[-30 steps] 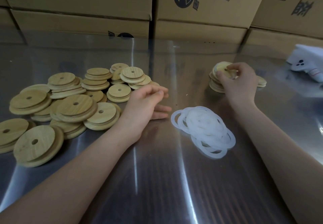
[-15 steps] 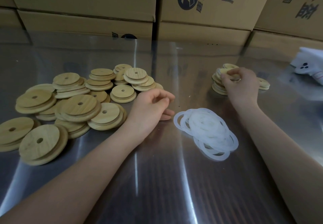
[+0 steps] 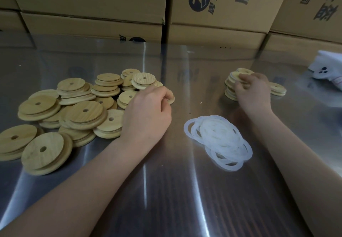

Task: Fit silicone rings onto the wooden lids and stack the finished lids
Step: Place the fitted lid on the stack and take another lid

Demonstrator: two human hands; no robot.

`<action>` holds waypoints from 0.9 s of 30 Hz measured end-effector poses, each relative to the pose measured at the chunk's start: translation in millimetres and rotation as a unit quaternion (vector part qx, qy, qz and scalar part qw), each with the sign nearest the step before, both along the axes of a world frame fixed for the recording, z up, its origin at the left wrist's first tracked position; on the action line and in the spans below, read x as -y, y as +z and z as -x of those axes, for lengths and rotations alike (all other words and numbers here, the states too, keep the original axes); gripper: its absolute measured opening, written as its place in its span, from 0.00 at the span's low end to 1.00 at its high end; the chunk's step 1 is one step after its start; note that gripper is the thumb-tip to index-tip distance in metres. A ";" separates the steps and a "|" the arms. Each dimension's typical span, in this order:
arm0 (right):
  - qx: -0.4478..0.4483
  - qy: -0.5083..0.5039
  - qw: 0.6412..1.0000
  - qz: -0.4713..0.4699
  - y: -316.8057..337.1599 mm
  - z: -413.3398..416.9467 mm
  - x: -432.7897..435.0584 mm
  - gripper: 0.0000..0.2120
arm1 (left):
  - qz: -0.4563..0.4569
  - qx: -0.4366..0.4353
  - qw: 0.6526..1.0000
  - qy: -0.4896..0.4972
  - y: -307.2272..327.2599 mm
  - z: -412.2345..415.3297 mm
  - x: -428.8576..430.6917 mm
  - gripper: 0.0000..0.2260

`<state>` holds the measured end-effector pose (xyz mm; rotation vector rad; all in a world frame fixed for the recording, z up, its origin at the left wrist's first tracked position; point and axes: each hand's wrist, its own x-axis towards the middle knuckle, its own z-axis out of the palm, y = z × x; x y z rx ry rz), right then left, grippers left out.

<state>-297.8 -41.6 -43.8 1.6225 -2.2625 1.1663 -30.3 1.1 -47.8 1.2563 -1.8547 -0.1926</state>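
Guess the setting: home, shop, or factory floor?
Probably a small factory or packing workshop: printed cardboard cartons stacked behind a steel worktable, loose wooden lids in bulk, and a pile of silicone rings.

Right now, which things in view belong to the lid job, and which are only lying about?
Job: loose wooden lids, silicone rings, finished lid stack at the right hand.
Lying about: white object at far right, cardboard boxes behind.

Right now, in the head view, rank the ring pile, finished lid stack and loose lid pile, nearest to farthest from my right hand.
1. Finished lid stack: under the right hand, which grips it.
2. Ring pile: close by, nearer me and leftward.
3. Loose lid pile: far left, at the left hand.
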 end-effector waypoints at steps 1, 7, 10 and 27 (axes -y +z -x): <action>0.004 0.000 1.000 -0.009 0.0 -0.8 0.0 0.18 | 0.002 0.022 1.000 0.017 1.1 -1.5 0.3 0.08; -0.035 -0.015 0.999 0.001 4.2 -13.6 -7.2 0.18 | -0.061 0.188 0.971 0.132 6.1 -9.1 2.8 0.13; -0.049 0.019 0.997 0.050 9.2 -21.6 -12.2 0.13 | -0.093 0.224 0.955 0.170 7.3 -12.4 4.9 0.15; 0.069 0.379 0.897 -0.217 13.8 -55.1 -31.6 0.07 | -0.090 0.259 0.948 0.161 3.0 -12.6 8.0 0.12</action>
